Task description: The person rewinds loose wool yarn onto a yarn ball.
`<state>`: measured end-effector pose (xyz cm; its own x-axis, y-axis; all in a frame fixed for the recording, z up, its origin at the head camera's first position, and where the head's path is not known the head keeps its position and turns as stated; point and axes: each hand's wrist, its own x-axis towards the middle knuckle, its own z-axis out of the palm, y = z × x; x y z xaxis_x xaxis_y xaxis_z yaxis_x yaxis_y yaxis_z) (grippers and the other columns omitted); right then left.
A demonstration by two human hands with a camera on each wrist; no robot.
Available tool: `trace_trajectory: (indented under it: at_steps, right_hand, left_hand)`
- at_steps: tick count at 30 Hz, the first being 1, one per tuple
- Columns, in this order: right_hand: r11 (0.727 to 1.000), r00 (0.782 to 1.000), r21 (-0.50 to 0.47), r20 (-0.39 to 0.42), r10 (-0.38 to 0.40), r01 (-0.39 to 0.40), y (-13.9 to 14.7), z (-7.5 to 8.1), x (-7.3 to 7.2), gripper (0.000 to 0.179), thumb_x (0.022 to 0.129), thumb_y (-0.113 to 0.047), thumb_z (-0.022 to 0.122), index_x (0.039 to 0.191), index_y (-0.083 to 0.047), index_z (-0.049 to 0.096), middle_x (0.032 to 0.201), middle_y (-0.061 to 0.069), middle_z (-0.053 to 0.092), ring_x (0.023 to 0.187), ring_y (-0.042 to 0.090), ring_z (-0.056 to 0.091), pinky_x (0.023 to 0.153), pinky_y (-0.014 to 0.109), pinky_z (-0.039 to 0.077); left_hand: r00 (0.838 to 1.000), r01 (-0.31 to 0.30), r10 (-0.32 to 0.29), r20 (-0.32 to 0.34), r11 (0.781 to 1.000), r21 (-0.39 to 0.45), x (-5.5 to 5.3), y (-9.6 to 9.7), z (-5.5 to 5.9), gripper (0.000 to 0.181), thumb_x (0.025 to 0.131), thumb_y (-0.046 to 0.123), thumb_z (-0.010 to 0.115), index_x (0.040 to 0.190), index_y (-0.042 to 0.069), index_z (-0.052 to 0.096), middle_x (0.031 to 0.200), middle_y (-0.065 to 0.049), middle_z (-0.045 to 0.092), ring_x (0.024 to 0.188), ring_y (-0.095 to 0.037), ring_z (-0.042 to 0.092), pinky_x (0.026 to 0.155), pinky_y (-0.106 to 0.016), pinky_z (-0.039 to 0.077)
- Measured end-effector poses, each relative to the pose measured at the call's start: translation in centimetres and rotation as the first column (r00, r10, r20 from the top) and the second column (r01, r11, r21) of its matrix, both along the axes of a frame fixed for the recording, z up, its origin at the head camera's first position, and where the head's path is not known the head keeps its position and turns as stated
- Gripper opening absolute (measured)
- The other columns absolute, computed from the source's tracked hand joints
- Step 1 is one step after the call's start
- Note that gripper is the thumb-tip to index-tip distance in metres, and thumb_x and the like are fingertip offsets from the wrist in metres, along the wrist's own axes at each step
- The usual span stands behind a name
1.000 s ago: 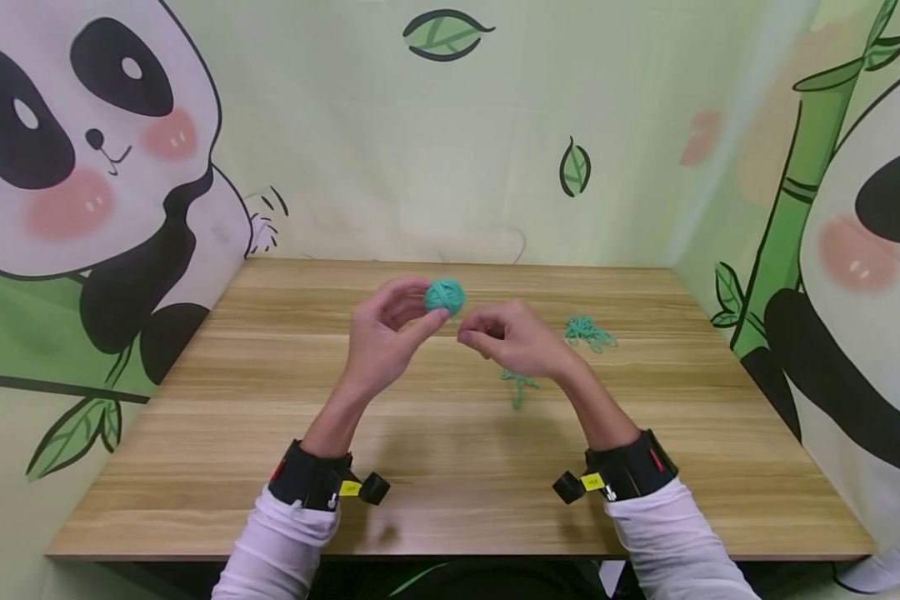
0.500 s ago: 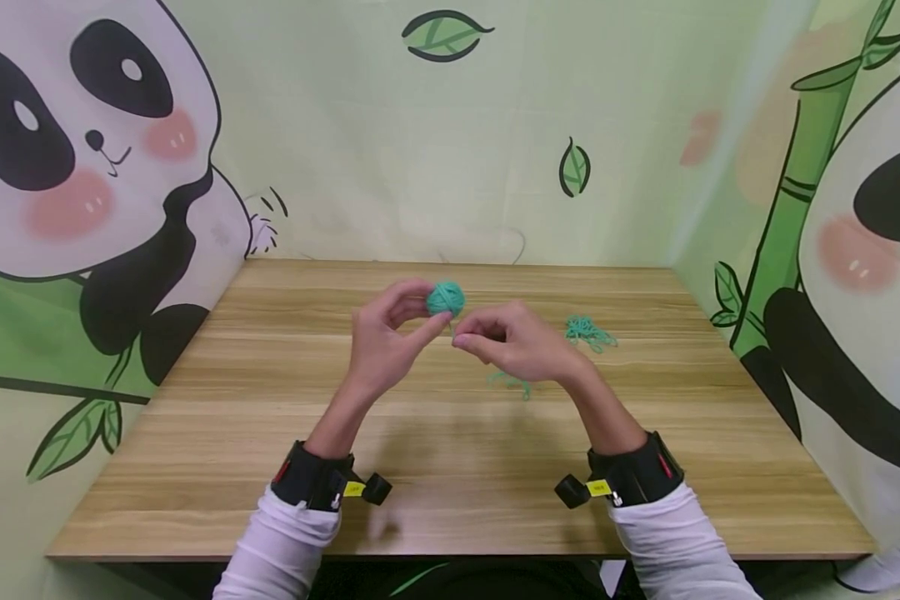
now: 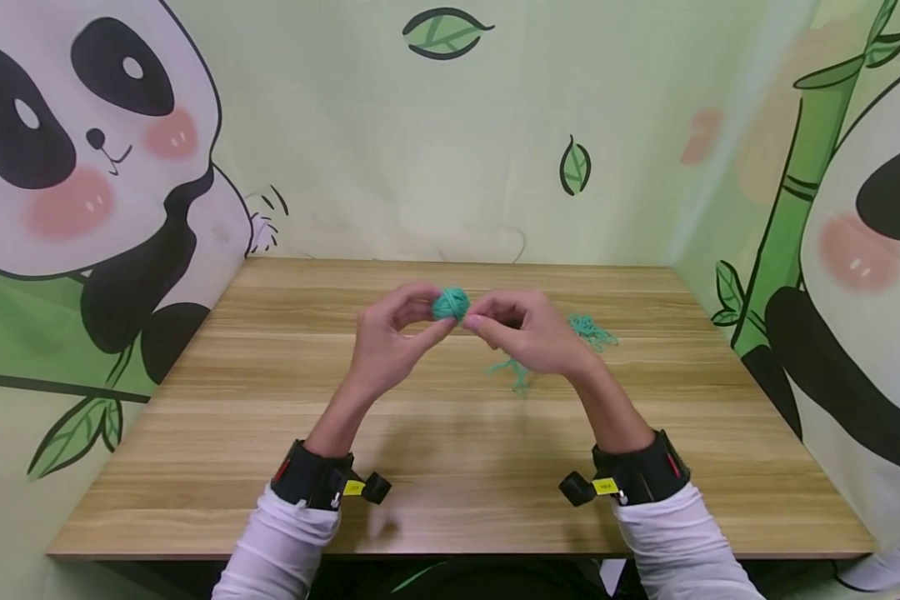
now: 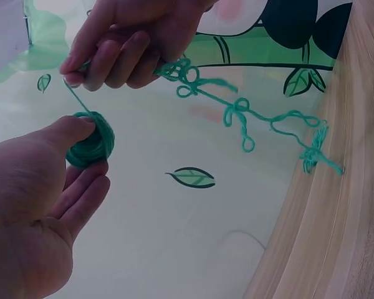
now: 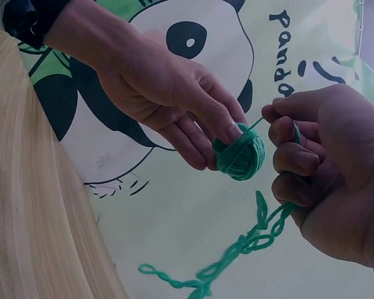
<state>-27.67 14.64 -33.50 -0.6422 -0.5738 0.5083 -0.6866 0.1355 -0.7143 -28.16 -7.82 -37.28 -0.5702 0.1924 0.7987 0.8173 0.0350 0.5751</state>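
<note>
A small ball of teal yarn (image 3: 451, 304) is held between the thumb and fingers of my left hand (image 3: 397, 333), raised above the table. Close on its right, my right hand (image 3: 528, 329) pinches the yarn strand (image 4: 78, 98) that runs taut from the ball. The other fingers of that hand curl round the yarn, as the right wrist view shows. Below the right hand hangs a looped, tangled tail of yarn (image 5: 237, 246). It leads down to a loose heap of the same yarn (image 3: 591, 331) on the table, at the right.
The wooden table (image 3: 270, 483) spreads under both hands, its front edge near the person's body. Behind it stands a pale green backdrop (image 3: 360, 150) printed with pandas, leaves and bamboo. Each forearm wears a black wrist camera band (image 3: 641, 471) over a white sleeve (image 3: 675, 542).
My right hand first dips left below the ball, then rises to its right side. The ball in my left hand shifts slightly right and down. The hanging tail of yarn swings.
</note>
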Motion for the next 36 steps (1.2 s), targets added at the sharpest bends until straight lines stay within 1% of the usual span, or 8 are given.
trace_trajectory:
  at_steps: [5, 8, 14, 19, 23, 28, 31, 36]
  right_hand:
    - [0.997, 1.000, -0.069, 0.007, -0.020, 0.020, -0.3, 1.4, 1.2, 0.011, 0.098, 0.012, 0.059, 0.100, 0.016, 0.069, 0.067, 0.006, 0.052, 0.054, 0.013, 0.043, 0.051, 0.017, 0.038]
    - [0.994, 0.999, -0.094, 0.015, -0.047, 0.048, -0.4, 2.0, 1.8, 0.011, 0.098, 0.011, 0.059, 0.100, 0.017, 0.068, 0.067, 0.003, 0.052, 0.053, 0.011, 0.041, 0.050, 0.016, 0.036]
    - [0.987, 0.994, -0.119, -0.001, -0.107, 0.106, -0.5, 2.0, 1.7, 0.009, 0.098, 0.010, 0.061, 0.096, 0.015, 0.068, 0.069, 0.000, 0.056, 0.054, 0.010, 0.041, 0.051, 0.016, 0.035]
    - [0.987, 0.991, -0.092, 0.009, -0.133, 0.133, -0.5, 1.7, 1.4, 0.008, 0.098, 0.007, 0.063, 0.095, 0.012, 0.069, 0.068, 0.000, 0.058, 0.055, 0.011, 0.042, 0.051, 0.015, 0.036]
    - [0.987, 0.989, -0.065, 0.019, -0.146, 0.147, -0.2, 0.8, 0.5, 0.008, 0.099, 0.005, 0.063, 0.097, 0.009, 0.070, 0.068, 0.005, 0.056, 0.055, 0.011, 0.041, 0.051, 0.016, 0.035]
    - [0.987, 0.989, -0.065, 0.036, -0.141, 0.144, 0.3, -0.8, -1.2, 0.007, 0.100, 0.002, 0.064, 0.098, 0.004, 0.071, 0.072, 0.017, 0.057, 0.057, 0.013, 0.043, 0.052, 0.018, 0.037]
    - [0.989, 0.993, -0.085, 0.031, -0.116, 0.118, 0.5, -1.2, -1.7, 0.007, 0.100, 0.000, 0.065, 0.097, 0.003, 0.071, 0.072, 0.014, 0.057, 0.057, 0.014, 0.044, 0.052, 0.019, 0.038]
    - [0.990, 0.995, -0.106, 0.029, -0.092, 0.095, 0.5, -1.9, -2.3, 0.010, 0.102, -0.004, 0.064, 0.097, 0.001, 0.071, 0.067, 0.004, 0.051, 0.054, 0.015, 0.042, 0.049, 0.020, 0.036]
  left_hand:
    - [0.998, 0.048, -0.046, 0.043, 0.998, -0.045, -1.1, -0.2, -1.3, 0.035, 0.084, -0.007, 0.081, 0.117, -0.004, 0.070, 0.109, -0.015, 0.074, 0.092, -0.024, 0.073, 0.086, -0.037, 0.062]
    - [0.995, 0.081, -0.077, 0.060, 0.994, -0.072, -1.2, -0.3, -1.4, 0.035, 0.084, -0.004, 0.081, 0.117, -0.002, 0.071, 0.108, -0.012, 0.074, 0.091, -0.021, 0.073, 0.085, -0.036, 0.063]
    - [0.987, 0.149, -0.141, 0.081, 0.983, -0.109, 0.2, -0.2, -0.4, 0.034, 0.083, -0.010, 0.080, 0.115, -0.007, 0.069, 0.106, -0.019, 0.073, 0.089, -0.028, 0.073, 0.083, -0.046, 0.062]
    - [0.969, 0.217, -0.193, 0.156, 0.964, -0.153, 0.9, -0.2, -0.1, 0.032, 0.085, -0.009, 0.079, 0.115, -0.007, 0.069, 0.107, -0.019, 0.073, 0.091, -0.028, 0.072, 0.084, -0.050, 0.061]
    - [0.952, 0.263, -0.229, 0.205, 0.952, -0.159, 0.4, -0.4, -0.8, 0.033, 0.086, -0.005, 0.079, 0.118, -0.002, 0.069, 0.110, -0.012, 0.073, 0.094, -0.023, 0.072, 0.085, -0.042, 0.062]
    - [0.924, 0.348, -0.319, 0.210, 0.929, -0.122, -0.1, -0.5, -1.4, 0.035, 0.087, -0.003, 0.079, 0.120, 0.000, 0.069, 0.111, -0.011, 0.072, 0.095, -0.026, 0.071, 0.084, -0.040, 0.062]
    - [0.913, 0.377, -0.350, 0.210, 0.920, -0.106, -0.1, -0.5, -1.3, 0.035, 0.087, -0.003, 0.079, 0.120, 0.000, 0.068, 0.111, -0.012, 0.072, 0.094, -0.028, 0.071, 0.084, -0.042, 0.062]
    - [0.907, 0.387, -0.364, 0.211, 0.918, -0.084, 0.1, -0.4, -1.1, 0.035, 0.086, -0.006, 0.079, 0.119, -0.002, 0.069, 0.110, -0.014, 0.072, 0.094, -0.030, 0.071, 0.084, -0.042, 0.062]
